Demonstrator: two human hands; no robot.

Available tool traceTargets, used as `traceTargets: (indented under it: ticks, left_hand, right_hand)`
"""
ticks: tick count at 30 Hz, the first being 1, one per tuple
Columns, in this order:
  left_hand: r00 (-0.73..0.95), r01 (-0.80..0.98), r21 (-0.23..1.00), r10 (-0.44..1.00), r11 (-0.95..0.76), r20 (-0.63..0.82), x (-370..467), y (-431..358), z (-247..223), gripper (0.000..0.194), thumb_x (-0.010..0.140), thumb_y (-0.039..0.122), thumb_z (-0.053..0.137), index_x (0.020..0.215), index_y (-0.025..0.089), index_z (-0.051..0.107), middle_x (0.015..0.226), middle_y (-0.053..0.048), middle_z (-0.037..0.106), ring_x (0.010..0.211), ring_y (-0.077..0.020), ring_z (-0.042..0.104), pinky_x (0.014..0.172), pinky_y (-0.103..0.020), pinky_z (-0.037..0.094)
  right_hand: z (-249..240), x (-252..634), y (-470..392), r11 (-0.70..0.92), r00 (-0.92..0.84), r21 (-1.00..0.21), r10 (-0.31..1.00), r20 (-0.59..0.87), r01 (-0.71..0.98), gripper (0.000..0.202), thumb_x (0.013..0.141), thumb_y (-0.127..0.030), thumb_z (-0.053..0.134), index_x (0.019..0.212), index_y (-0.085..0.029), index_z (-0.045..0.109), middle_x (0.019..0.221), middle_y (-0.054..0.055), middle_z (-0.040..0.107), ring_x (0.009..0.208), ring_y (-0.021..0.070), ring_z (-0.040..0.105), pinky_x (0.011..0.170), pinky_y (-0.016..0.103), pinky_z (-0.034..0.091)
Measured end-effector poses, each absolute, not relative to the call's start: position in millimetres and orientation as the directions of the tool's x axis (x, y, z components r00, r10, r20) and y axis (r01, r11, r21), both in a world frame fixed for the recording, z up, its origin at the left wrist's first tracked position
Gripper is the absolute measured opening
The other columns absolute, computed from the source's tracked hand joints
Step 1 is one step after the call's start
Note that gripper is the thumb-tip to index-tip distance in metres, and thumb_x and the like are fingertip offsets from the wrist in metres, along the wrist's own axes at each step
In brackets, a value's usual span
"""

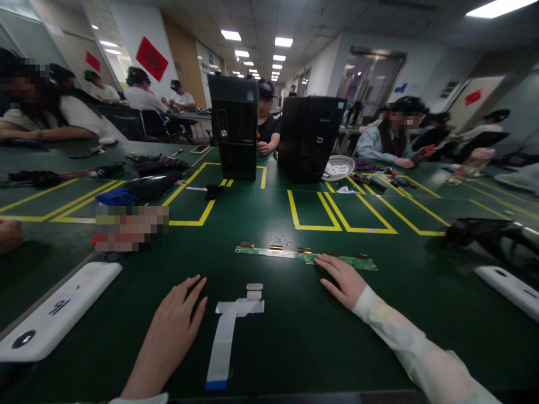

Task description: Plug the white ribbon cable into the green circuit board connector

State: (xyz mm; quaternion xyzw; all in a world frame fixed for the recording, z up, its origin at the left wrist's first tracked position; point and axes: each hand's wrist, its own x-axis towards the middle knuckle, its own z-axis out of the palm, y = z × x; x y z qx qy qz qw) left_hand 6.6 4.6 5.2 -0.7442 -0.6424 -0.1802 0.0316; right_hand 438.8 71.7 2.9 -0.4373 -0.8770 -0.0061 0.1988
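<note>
White case (80,294): dark logo (58,307), letters unclear. Red wall sign (152,59), black tower (309,140) label (341,105): unreadable.

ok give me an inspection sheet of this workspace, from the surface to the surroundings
surface: green tabletop with yellow tape lines
things: circuit strip, lying flat; white ribbon cable with blue end, nearer the camera
clutter: two black computer towers, white basket beside the right one
grips: left hand open, holding nothing, left of the ribbon; right hand open, fingertips at the strip's near edge
cables: dark bundle at far left, besides the ribbon
surroundings: other people seated around, ceiling lights on
</note>
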Motion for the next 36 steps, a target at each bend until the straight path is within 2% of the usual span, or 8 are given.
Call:
traceTargets:
  ticks: [5,11,19,25,31,36]
  left_hand:
    - [0.114,0.968,0.180,0.945,-0.175,0.306,5.9,4.4,4.1,0.054,0.092,0.046,0.035,0.131,0.016,0.058,0.134,-0.015,0.057,0.123,-0.0309,0.054,0.106,-0.051,0.041]
    - [0.124,0.973,0.146,0.942,-0.177,0.312,6.7,4.0,4.4,0.055,0.093,0.045,0.034,0.132,0.014,0.057,0.134,-0.016,0.057,0.122,-0.0310,0.054,0.106,-0.051,0.041]
    - [0.119,0.971,0.159,0.943,-0.176,0.311,7.1,3.2,5.6,0.055,0.093,0.046,0.033,0.131,0.015,0.057,0.135,-0.015,0.056,0.123,-0.0305,0.054,0.105,-0.051,0.042]
    - [0.127,0.970,0.156,0.939,-0.184,0.318,6.8,3.3,4.8,0.054,0.093,0.045,0.034,0.130,0.013,0.058,0.134,-0.016,0.056,0.122,-0.0307,0.054,0.105,-0.051,0.042]
    - [0.128,0.969,0.163,0.940,-0.187,0.316,8.3,1.8,6.4,0.052,0.094,0.044,0.034,0.131,0.014,0.056,0.135,-0.015,0.055,0.122,-0.0298,0.054,0.105,-0.051,0.042]
    - [0.120,0.962,0.197,0.939,-0.191,0.323,8.4,0.8,9.6,0.050,0.094,0.043,0.037,0.132,0.016,0.056,0.135,-0.014,0.056,0.123,-0.0294,0.053,0.105,-0.052,0.042]
  right_hand:
    - [7.3,379.6,75.1,0.697,-0.623,-0.178,0.707,0.336,0.694,0.050,0.097,-0.042,0.039,0.138,-0.015,0.048,0.137,0.017,0.052,0.129,0.0277,0.046,0.105,0.050,0.040]
    - [18.7,326.6,69.3,0.670,-0.629,-0.212,0.742,0.231,0.712,0.056,0.095,-0.046,0.041,0.140,-0.014,0.045,0.142,0.017,0.046,0.133,0.0314,0.039,0.106,0.052,0.036]
    - [15.0,293.1,62.5,0.656,-0.618,-0.240,0.755,0.220,0.716,0.059,0.094,-0.052,0.042,0.142,-0.018,0.044,0.147,0.014,0.042,0.137,0.0314,0.032,0.111,0.052,0.029]
    - [14.6,314.2,70.5,0.749,-0.676,-0.185,0.657,0.334,0.637,0.052,0.094,-0.044,0.043,0.139,-0.017,0.047,0.148,0.013,0.040,0.141,0.0280,0.027,0.114,0.052,0.027]
    - [5.9,360.2,88.1,0.756,-0.642,-0.156,0.630,0.438,0.635,0.042,0.098,-0.037,0.036,0.130,-0.017,0.054,0.139,0.015,0.049,0.135,0.0278,0.037,0.109,0.052,0.035]
    - [0.6,374.5,90.8,0.759,-0.649,-0.168,0.632,0.423,0.629,0.044,0.098,-0.040,0.035,0.130,-0.016,0.055,0.134,0.017,0.052,0.126,0.0276,0.047,0.102,0.050,0.043]
